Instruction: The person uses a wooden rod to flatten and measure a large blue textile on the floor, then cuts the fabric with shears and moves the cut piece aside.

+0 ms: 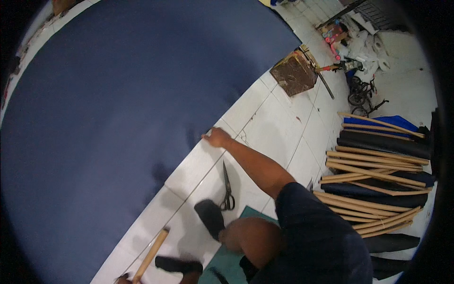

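A large navy blue fabric sheet lies flat and smooth across the white tiled floor. The right hand pinches its edge; scissors lie nearby. The left hand, barely visible, grips a wooden stick.

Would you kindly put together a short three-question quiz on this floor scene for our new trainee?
1. True or false: the right hand touches the edge of the blue cloth.
2. What lies on the white floor tiles beside the right forearm? A) scissors B) hammer C) tape
3. Name the stick held by the left hand.

Key: 1 true; 2 A; 3 a wooden stick.
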The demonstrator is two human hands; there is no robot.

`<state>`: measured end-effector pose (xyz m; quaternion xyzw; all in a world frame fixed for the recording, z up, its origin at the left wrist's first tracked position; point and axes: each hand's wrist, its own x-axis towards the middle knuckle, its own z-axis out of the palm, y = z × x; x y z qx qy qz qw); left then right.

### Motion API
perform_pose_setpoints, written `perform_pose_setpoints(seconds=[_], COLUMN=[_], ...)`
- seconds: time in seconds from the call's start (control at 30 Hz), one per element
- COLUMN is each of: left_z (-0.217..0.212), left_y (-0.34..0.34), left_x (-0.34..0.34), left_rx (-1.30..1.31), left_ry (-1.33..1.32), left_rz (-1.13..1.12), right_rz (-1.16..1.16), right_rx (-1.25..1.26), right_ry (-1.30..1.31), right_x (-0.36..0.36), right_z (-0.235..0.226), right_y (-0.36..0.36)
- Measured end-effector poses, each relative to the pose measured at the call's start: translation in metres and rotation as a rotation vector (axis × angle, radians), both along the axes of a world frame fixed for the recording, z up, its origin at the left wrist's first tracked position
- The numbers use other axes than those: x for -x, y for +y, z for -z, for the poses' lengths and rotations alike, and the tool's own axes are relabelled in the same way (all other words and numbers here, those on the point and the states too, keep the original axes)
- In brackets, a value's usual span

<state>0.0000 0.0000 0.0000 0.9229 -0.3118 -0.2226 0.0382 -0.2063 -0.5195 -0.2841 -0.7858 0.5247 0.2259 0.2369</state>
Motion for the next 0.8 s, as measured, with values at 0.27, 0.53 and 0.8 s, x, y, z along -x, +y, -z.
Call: perform_pose_setpoints(seconds=[0.27, 0.53, 0.8], left_z=[0.026, 0.041, 0.039], left_y=[0.017, -0.039, 0.026], left_x=[-0.042, -0.074, -0.069], left_rx=[-0.008, 0.232, 0.296], left_ry=[0.838, 0.518, 0.735], left_rz=[-0.145, 0.096, 0.004], right_rz=[0.312, 0.673, 1.139], right_rx=[0.54, 0.64, -0.206], right_ry=[-0.076, -0.302, -1.203], right_x=[0.026, -0.039, -0.055], right_z=[0.047, 0.107, 0.085], right_y=[-0.041, -0.056, -0.059])
